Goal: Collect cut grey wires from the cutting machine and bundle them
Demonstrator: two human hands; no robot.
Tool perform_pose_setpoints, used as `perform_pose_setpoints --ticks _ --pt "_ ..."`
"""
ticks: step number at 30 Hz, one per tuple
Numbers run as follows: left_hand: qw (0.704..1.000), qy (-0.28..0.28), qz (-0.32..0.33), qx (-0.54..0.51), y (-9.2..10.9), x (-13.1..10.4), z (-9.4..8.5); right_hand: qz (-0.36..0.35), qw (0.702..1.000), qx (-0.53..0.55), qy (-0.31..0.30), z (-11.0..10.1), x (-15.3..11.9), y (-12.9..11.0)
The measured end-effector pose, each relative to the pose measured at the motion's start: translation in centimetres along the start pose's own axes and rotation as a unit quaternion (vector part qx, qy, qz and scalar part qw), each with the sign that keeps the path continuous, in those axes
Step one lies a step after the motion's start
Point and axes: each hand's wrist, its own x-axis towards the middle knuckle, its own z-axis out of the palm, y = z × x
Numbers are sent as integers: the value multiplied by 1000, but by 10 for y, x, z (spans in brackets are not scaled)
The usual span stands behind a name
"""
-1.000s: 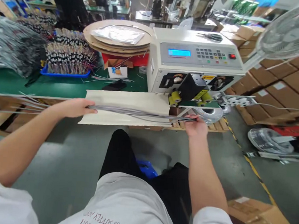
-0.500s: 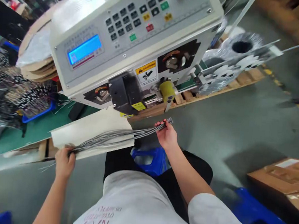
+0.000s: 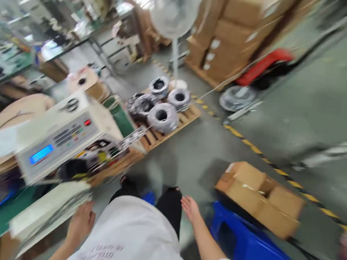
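Note:
A bundle of thin grey wires (image 3: 55,216) lies along a pale, cream-coloured tray (image 3: 29,216) in front of the machine. Beside the tray's near right end is my left hand (image 3: 80,222), blurred, its thumb apart from the fingers and no wire visible in it. My right hand (image 3: 189,208) hangs free near my right thigh, fingers stretched out and holding nothing. At the left stands the wire-processing machine (image 3: 57,138) with a lit blue screen and a keypad.
Wrapped wire coils (image 3: 163,119) sit on a wooden pallet (image 3: 173,128) beyond the machine. At the right, a cardboard box (image 3: 259,194) rests near a blue plastic stool (image 3: 242,241). A fan (image 3: 176,9), a red pallet jack (image 3: 266,65) and stacked cartons (image 3: 230,42) stand farther back.
Both hands have let go of the wire bundle, which now lies on the tray. My right hand has moved away from it. The view has swung right and upward, so the machine appears farther left.

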Motion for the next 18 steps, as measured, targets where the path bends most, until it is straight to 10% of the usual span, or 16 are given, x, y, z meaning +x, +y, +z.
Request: perform_pose_setpoints --ticks 4,9,14,18 --pt "950 -153 262 -66 145 70 10 -84 986 73 123 -102 -19 -84" --pt "872 -140 465 -66 338 163 -27 -177 962 93 186 -144 -19 -176" --pt "849 -29 489 -199 557 311 -86 -190 947 72 248 -150 -45 -215" --pt "846 -69 411 -332 751 456 -119 -157 949 30 270 -138 -106 -226"
